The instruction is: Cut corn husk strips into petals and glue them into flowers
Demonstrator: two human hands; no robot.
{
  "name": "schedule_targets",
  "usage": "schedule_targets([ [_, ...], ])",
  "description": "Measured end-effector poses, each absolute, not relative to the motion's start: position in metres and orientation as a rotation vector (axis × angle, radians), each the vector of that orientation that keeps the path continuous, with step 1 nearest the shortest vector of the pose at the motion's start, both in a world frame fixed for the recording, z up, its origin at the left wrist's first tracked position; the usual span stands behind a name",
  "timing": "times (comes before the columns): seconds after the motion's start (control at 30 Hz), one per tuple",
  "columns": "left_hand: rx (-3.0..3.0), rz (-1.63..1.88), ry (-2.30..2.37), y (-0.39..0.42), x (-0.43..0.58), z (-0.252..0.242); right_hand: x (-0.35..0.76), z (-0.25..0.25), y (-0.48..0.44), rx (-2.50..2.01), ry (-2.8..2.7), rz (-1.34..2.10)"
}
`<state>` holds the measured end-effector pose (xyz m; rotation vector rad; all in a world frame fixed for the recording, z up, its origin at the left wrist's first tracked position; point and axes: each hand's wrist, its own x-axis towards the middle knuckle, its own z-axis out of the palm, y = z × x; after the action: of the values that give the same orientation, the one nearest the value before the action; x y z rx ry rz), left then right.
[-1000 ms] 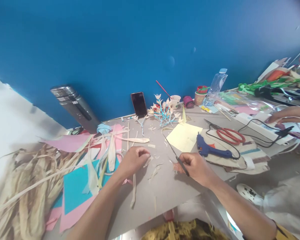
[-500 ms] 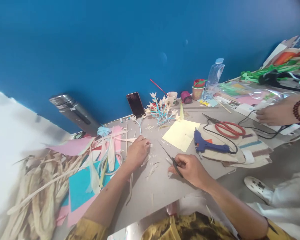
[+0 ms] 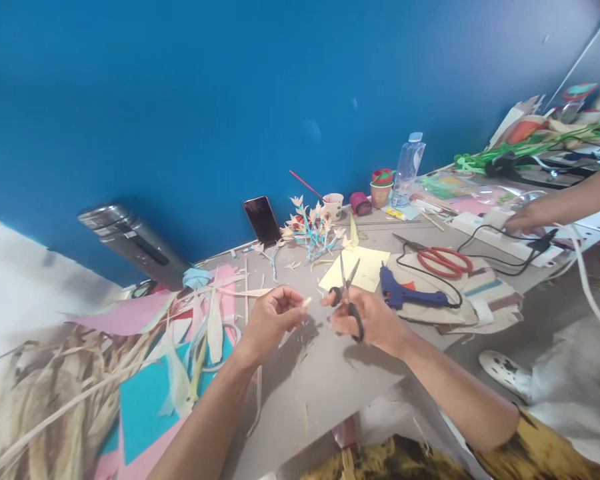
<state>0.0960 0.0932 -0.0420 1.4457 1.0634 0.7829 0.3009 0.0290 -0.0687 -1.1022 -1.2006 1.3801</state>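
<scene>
My left hand [image 3: 275, 319] pinches a small pale piece of husk [image 3: 307, 303] between thumb and fingertips, above the grey table. A short way to the right, my right hand [image 3: 373, 320] grips black-handled scissors [image 3: 353, 313] by the finger loops. Their blades stand apart and point away from me, over the edge of a yellow paper sheet [image 3: 377, 261]. Behind both hands stands a cluster of pale husk flowers on blue-wrapped stems [image 3: 313, 233]. One more such stem [image 3: 273, 260] lies in front of a dark phone [image 3: 263, 220].
A blue glue gun [image 3: 415, 295] and red-handled scissors [image 3: 443, 261] lie on cloth at right. Dried husks [image 3: 45, 400] and coloured paper [image 3: 147, 407] cover the left. A steel flask [image 3: 133, 243] leans by the wall. Another person's hand [image 3: 530, 217] touches a white power strip [image 3: 505, 243].
My right hand has lifted and turned the scissors so the blades point away and stand open. My left hand has turned, now showing the small piece in its pinch.
</scene>
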Motion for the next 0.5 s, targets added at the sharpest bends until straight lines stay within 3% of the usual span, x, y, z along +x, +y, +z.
schedule_targets([
  [0.17,1.358,0.710,0.941,0.073,0.093,-0.028,0.279,-0.058,0.032,-1.071,-1.167,1.140],
  [0.5,1.350,0.762,0.977,0.051,0.083,-0.025,0.267,-0.045,0.021,-1.073,-1.372,1.081],
])
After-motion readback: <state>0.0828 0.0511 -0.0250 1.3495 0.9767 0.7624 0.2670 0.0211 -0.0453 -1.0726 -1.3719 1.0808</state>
